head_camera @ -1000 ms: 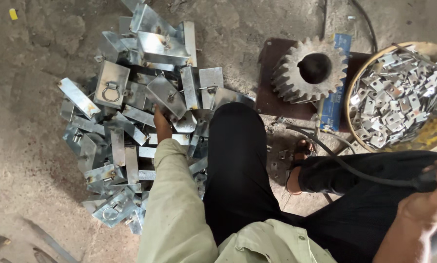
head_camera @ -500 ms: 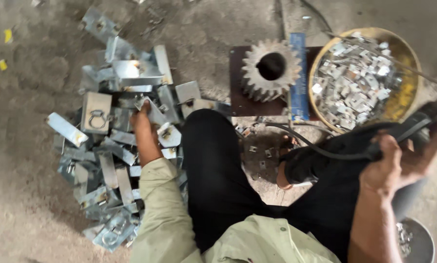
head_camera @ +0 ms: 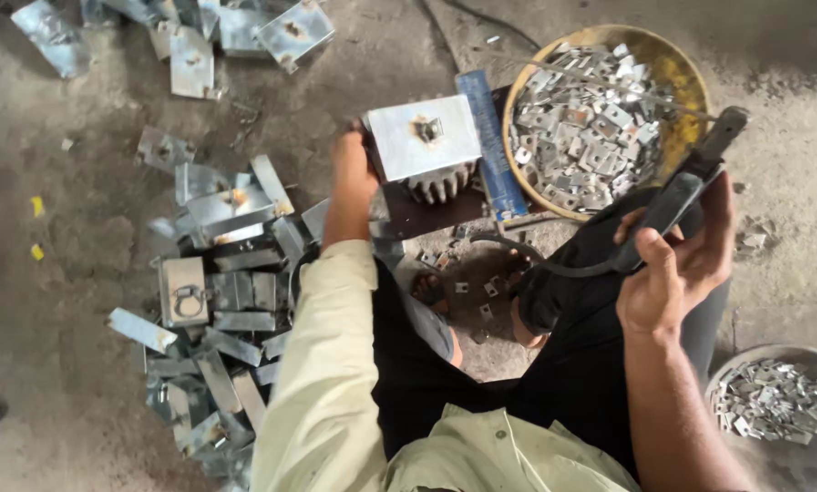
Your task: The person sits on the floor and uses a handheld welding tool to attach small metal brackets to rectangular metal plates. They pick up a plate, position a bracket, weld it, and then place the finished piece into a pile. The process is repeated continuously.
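Your left hand (head_camera: 352,173) clamps fingers on the metal plate (head_camera: 424,137) at twelve o'clock; your right hand (head_camera: 677,264) grips the dark tool handle (head_camera: 673,205).

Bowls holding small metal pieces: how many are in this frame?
2. A yellow bowl sits at upper right, beyond the right hand. A grey bowl lies at the lower right corner, cut off by the frame edge. More could lie out of view.

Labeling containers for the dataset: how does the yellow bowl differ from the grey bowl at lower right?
The yellow bowl lies past the person's knees, its whole rim in view; the grey bowl sits beside the right forearm, cut off by the frame edge. The yellow bowl looks wider and is heaped fuller; the grey bowl holds a thinner layer. Both hold small silvery metal pieces.
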